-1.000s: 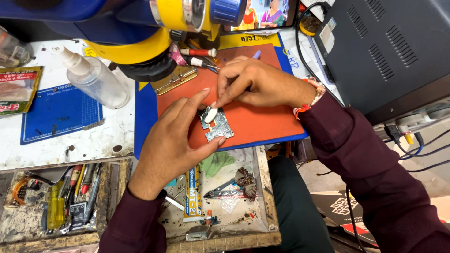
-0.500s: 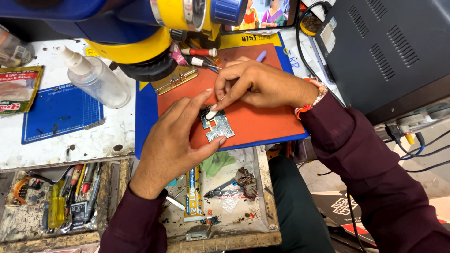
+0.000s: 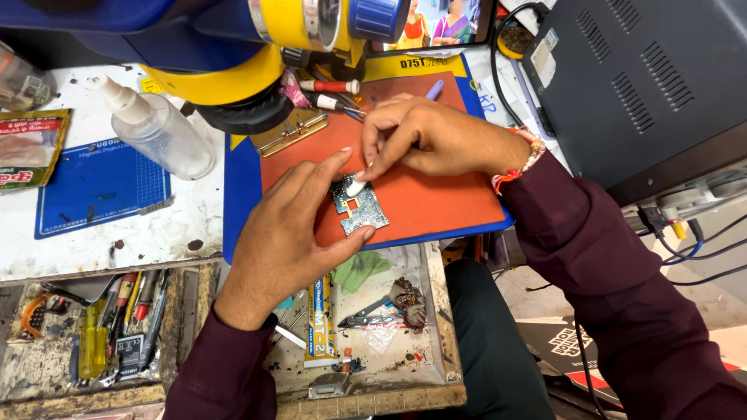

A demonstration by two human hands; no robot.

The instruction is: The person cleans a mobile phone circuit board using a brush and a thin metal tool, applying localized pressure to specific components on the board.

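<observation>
On the orange mat in the middle of the bench, seen from the head camera, a small circuit board lies flat, well inside the mat's near edge. The left hand is spread over it, fingers half open, thumb and fingertips pinning the board's edges without lifting it. The right hand is closed in a pinch on a small white swab, whose tip touches the board's upper part. By my reckoning the cleaning or rubbing is under way, not finished: the board is bare and loose, and nothing is fitted back around it. Its long axis runs from upper left to lower right, the lower end pointing toward the person. A clear squeeze bottle lies to the left, tweezers in the tray below, a yellow microscope above.
</observation>
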